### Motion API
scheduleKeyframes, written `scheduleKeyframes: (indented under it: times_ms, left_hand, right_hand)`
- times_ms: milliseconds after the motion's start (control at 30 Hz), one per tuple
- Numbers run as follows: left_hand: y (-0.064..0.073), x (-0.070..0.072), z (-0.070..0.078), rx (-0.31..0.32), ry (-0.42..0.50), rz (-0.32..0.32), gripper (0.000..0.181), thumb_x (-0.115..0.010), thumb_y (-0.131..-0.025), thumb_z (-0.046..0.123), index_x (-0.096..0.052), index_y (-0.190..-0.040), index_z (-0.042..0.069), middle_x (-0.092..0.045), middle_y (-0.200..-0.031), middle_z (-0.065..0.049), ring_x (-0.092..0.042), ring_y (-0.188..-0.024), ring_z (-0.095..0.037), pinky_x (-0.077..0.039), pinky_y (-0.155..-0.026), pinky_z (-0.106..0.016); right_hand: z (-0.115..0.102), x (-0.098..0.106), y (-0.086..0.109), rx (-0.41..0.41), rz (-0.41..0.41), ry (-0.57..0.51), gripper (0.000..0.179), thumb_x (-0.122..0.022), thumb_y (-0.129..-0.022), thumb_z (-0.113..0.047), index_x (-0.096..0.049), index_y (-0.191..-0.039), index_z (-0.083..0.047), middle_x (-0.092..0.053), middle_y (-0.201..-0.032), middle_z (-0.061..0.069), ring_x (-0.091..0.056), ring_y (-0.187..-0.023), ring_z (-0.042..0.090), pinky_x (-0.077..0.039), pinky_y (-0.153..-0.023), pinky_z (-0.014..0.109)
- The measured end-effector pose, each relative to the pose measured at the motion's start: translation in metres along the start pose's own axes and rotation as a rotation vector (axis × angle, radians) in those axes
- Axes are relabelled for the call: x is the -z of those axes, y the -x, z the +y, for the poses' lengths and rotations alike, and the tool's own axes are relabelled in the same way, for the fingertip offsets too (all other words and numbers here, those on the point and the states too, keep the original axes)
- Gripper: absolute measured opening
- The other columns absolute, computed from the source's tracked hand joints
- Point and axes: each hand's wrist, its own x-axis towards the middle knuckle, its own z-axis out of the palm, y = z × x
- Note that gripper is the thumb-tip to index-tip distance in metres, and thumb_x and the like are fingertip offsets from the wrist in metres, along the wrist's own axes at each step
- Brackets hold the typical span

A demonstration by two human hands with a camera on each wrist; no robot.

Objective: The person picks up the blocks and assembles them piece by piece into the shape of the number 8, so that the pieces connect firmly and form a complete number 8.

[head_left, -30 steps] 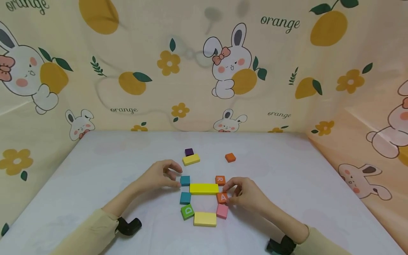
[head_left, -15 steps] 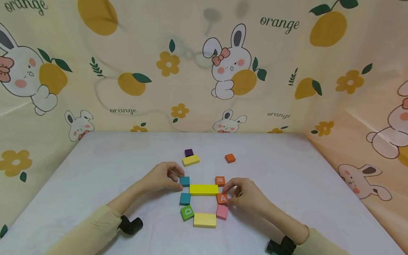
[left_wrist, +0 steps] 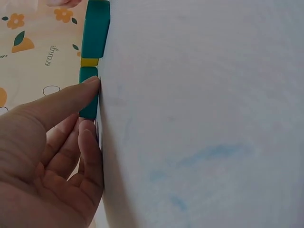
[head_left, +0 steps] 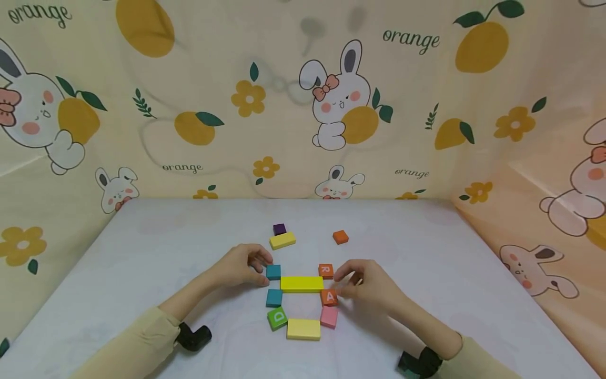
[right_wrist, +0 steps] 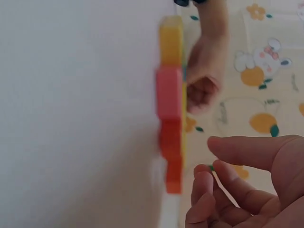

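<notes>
Thumb and fingertips of my left hand (head_left: 240, 266) pinch the upper teal block (head_left: 273, 272) at its left side; the left wrist view shows the thumb across its edge. Against that block lies a long yellow bar (head_left: 301, 284). My right hand (head_left: 371, 284) hovers just right of the orange block marked R (head_left: 325, 271) and the orange block marked A (head_left: 329, 297). Its thumb and fingers are apart with nothing between them, off the orange blocks in the right wrist view. A second teal block (head_left: 274, 298) lies below the first.
A green block marked D (head_left: 277, 318), a pale yellow block (head_left: 303, 329) and a pink block (head_left: 329, 317) complete the ring's near side. Farther back lie a purple block (head_left: 279, 229), a small yellow bar (head_left: 282, 240) and an orange block (head_left: 340, 237) on the white table (head_left: 397, 231).
My left hand has moved slightly right onto the upper teal block. My right hand has drawn back from the A block, its fingers loosening. The blocks keep their arrangement.
</notes>
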Motion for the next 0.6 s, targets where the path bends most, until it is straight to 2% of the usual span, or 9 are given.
scheduleKeyframes:
  times_ms: [167, 400, 600]
  left_hand:
    - [-0.001, 0.000, -0.002, -0.010, 0.001, 0.000, 0.041, -0.089, -0.073, 0.021, -0.065, -0.106, 0.014, -0.066, -0.098, 0.004, -0.059, -0.087, -0.020, -0.051, -0.078, -0.030]
    - [0.000, -0.001, -0.001, -0.026, 0.002, 0.005, 0.039, -0.088, -0.075, 0.019, -0.065, -0.106, 0.012, -0.067, -0.098, 0.002, -0.059, -0.086, -0.020, -0.051, -0.079, -0.032]
    - [0.001, -0.002, 0.000, -0.010, 0.005, 0.011, 0.038, -0.087, -0.076, 0.018, -0.065, -0.106, 0.012, -0.066, -0.098, 0.002, -0.058, -0.086, -0.020, -0.050, -0.080, -0.033]
  right_hand:
    - [0.007, 0.024, -0.016, 0.007, 0.054, -0.016, 0.020, -0.078, -0.084, -0.012, -0.071, -0.101, -0.005, -0.069, -0.095, 0.002, -0.060, -0.079, 0.022, -0.048, -0.066, 0.030]
    - [0.033, 0.062, -0.065, 0.014, 0.055, -0.129, 0.034, -0.080, -0.081, -0.006, -0.068, -0.113, -0.002, -0.066, -0.114, 0.019, -0.061, -0.091, 0.029, -0.049, -0.071, 0.026]
    - [0.053, 0.078, -0.101, 0.046, 0.012, -0.080, 0.040, -0.079, -0.082, -0.003, -0.067, -0.119, -0.004, -0.064, -0.122, 0.018, -0.062, -0.100, 0.029, -0.048, -0.087, 0.034]
